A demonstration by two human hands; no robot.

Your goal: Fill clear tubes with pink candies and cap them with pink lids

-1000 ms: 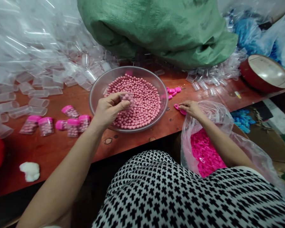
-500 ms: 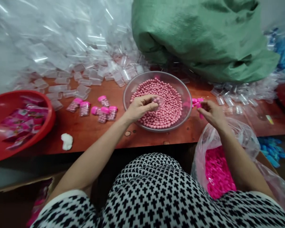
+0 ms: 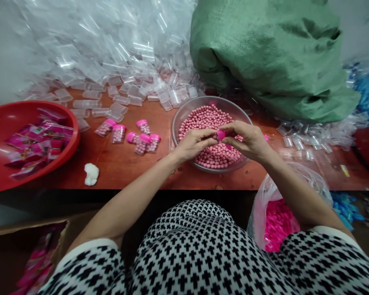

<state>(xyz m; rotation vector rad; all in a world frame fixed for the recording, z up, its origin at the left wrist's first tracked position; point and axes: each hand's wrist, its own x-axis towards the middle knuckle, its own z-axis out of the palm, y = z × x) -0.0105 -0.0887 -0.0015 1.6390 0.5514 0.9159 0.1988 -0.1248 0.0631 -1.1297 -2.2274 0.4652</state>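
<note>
Over a grey bowl (image 3: 176, 123) of pink beads (image 3: 199, 119) my two hands meet. My left hand (image 3: 194, 143) is closed on a small clear bottle, mostly hidden by the fingers. My right hand (image 3: 246, 141) pinches a bright pink cap (image 3: 221, 134) at the bottle's mouth; another bit of pink shows under its fingers. Whether the cap is seated cannot be seen. Left of the bowl lie several bead-filled bottles (image 3: 142, 144) with pink caps.
Clear bottles (image 3: 94, 104) are heaped along the back. A green sack (image 3: 270, 53) stands behind the bowl. At left are a red basin (image 3: 74, 141) of pink packets and a white lump (image 3: 91, 174). A plastic bag (image 3: 260, 205) of pink caps hangs at the right front edge.
My right hand has moved left from the table beside the bowl, bringing a pink cap to the bottle in my left hand. The view has shifted slightly.
</note>
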